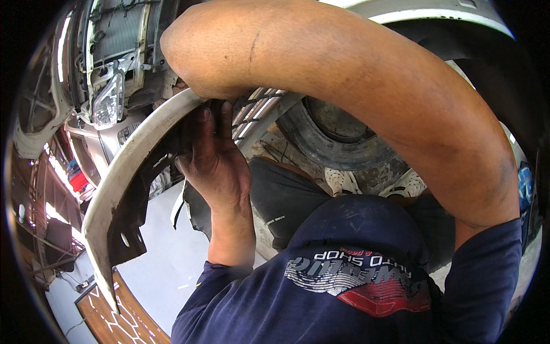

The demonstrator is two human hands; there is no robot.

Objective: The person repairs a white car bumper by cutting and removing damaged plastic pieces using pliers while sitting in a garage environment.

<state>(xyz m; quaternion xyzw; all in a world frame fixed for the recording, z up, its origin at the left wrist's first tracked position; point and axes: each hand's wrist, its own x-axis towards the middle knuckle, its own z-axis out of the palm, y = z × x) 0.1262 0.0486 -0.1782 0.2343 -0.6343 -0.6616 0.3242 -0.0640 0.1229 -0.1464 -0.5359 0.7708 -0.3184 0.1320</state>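
A curved white car body panel [132, 149] arcs from the upper middle down to a pointed end at lower left. Its dark inner side carries a flange [129, 243] with slots. My left hand [215, 160] is raised palm toward me, its fingers closed against the panel's dark inside near the upper end; shadow partly hides the fingertips. My right forearm bends across the whole top of the view and ends by the panel's upper end. There the wrist turns away, so the fingers of my right hand are hidden.
A black tyre [338, 137] lies on the floor beyond my knees, near my shoes [342, 180]. At upper left is a stripped car front with a radiator [120, 31] and headlight [109, 103]. A brown board [123, 312] with white lines sits at lower left.
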